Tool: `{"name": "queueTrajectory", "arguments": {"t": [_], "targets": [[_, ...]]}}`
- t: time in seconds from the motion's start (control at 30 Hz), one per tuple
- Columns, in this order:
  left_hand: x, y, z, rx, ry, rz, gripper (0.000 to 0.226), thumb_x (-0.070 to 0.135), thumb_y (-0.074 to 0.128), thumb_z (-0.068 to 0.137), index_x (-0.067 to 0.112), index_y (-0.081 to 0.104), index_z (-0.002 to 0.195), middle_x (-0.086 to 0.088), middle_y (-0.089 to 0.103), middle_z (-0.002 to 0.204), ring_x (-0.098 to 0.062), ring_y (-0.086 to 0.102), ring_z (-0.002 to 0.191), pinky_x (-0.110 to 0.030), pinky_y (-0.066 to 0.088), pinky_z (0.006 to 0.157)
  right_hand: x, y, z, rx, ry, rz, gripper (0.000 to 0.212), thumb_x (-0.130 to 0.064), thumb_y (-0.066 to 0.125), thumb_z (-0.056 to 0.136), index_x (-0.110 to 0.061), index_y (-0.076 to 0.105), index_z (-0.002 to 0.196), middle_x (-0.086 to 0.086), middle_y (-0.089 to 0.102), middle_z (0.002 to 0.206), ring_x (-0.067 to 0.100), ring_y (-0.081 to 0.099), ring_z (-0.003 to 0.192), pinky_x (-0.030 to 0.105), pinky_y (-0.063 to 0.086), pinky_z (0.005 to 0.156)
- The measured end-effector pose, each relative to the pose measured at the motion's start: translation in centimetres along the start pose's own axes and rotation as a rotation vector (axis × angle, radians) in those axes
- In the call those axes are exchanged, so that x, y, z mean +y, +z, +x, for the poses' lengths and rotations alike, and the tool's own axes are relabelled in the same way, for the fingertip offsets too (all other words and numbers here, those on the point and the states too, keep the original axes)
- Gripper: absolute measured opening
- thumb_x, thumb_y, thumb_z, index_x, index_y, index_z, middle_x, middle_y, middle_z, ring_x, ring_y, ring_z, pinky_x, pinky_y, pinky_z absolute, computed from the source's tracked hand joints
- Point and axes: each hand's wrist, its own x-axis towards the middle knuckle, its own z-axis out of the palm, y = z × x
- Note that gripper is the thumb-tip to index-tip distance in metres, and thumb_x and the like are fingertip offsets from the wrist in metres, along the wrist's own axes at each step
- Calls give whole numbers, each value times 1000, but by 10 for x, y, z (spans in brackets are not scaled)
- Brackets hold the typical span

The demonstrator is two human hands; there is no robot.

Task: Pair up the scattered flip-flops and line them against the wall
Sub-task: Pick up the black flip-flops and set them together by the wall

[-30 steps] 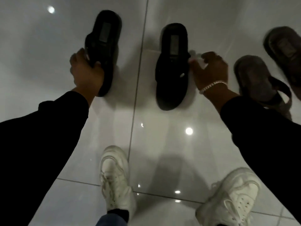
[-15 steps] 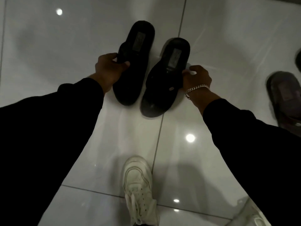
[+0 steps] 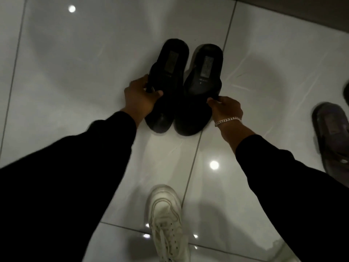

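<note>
Two black flip-flops sit side by side in the middle of the glossy white tile floor, soles parallel and almost touching. My left hand (image 3: pixel 140 97) grips the left black flip-flop (image 3: pixel 168 72) at its strap and outer edge. My right hand (image 3: pixel 225 108), with a silver bracelet on the wrist, pinches the right black flip-flop (image 3: pixel 203 76) at its outer edge. Each insole carries a pale label near the far end. A grey flip-flop (image 3: pixel 332 137) lies at the right edge, partly cut off by the frame.
A dark strip of wall base (image 3: pixel 302 10) runs across the top right corner. My white sneaker (image 3: pixel 166 222) stands on the tiles below the pair. A second dark shoe (image 3: pixel 346 93) peeks in at the far right edge. Ceiling lights reflect off the floor.
Both hands have drawn the two black flip-flops together, from well apart to side by side and parallel. The view has swung left, so the grey flip-flops slid toward the right edge.
</note>
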Motion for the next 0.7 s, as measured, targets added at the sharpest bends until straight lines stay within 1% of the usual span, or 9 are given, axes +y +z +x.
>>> {"name": "queueTrajectory", "arguments": {"t": [0.07, 0.1, 0.17, 0.2, 0.27, 0.37, 0.47, 0.63, 0.7], "targets": [[0, 0, -1, 56, 9, 0, 50, 21, 76, 77, 15, 61, 125, -8, 71, 118, -6, 58, 94, -5, 38, 78, -6, -1, -2, -10, -7, -8, 33, -40, 63, 82, -17, 71, 104, 9, 71, 109, 30, 63, 105, 42, 49, 97], [1, -2, 0, 68, 4, 1, 48, 21, 76, 77, 15, 63, 123, -8, 71, 116, -7, 60, 93, -5, 38, 77, -9, -2, -3, -11, -17, -19, 32, -40, 64, 82, -16, 71, 101, 9, 71, 107, 29, 63, 104, 41, 49, 97], [3, -6, 5, 63, -16, 19, 51, 24, 76, 77, 12, 61, 124, -11, 71, 117, -16, 65, 103, -14, 41, 86, -13, -6, 0, -18, -51, -65, 33, -42, 65, 80, -13, 72, 95, 10, 72, 102, 28, 64, 100, 38, 50, 94], [5, -8, 8, 56, -44, 22, 57, 26, 76, 77, 10, 58, 129, -13, 68, 122, -22, 64, 111, -19, 43, 95, -15, -9, 3, -21, -67, -91, 35, -44, 65, 80, -12, 72, 93, 10, 72, 100, 28, 64, 98, 36, 51, 91], [8, -14, 12, 15, -122, 9, 72, 29, 77, 76, 9, 47, 138, -14, 62, 132, -24, 59, 120, -31, 44, 107, -17, -10, 6, -23, -67, -88, 40, -47, 64, 80, -10, 71, 92, 10, 71, 98, 28, 64, 97, 35, 52, 87], [15, -17, 17, -71, -120, 76, 69, 27, 80, 73, 17, 53, 135, -11, 67, 125, -23, 63, 115, -35, 48, 105, -21, -6, 9, -6, -66, -65, 43, -50, 60, 83, -11, 70, 96, 10, 71, 101, 29, 64, 99, 32, 50, 86], [21, -13, 22, -71, -91, 135, 66, 25, 81, 71, 18, 56, 132, -12, 69, 121, -28, 64, 113, -39, 48, 105, -19, 1, 10, -2, -68, -72, 38, -44, 60, 85, -11, 70, 100, 12, 71, 105, 32, 63, 103, 32, 49, 90], [30, -5, 42, -85, -75, 105, 73, 26, 83, 70, 22, 52, 136, -11, 69, 121, -27, 63, 115, -43, 50, 102, -25, -8, 28, 36, -67, 58, 27, -41, 66, 80, -16, 73, 83, 10, 73, 89, 31, 66, 91, 41, 54, 86], [39, -3, 56, -87, -34, 124, 71, 29, 82, 71, 20, 53, 135, -11, 69, 122, -28, 62, 115, -46, 52, 99, -33, -12, 40, 67, -98, 85, 25, -41, 66, 80, -17, 73, 80, 9, 73, 87, 30, 66, 91, 41, 53, 87]]}}
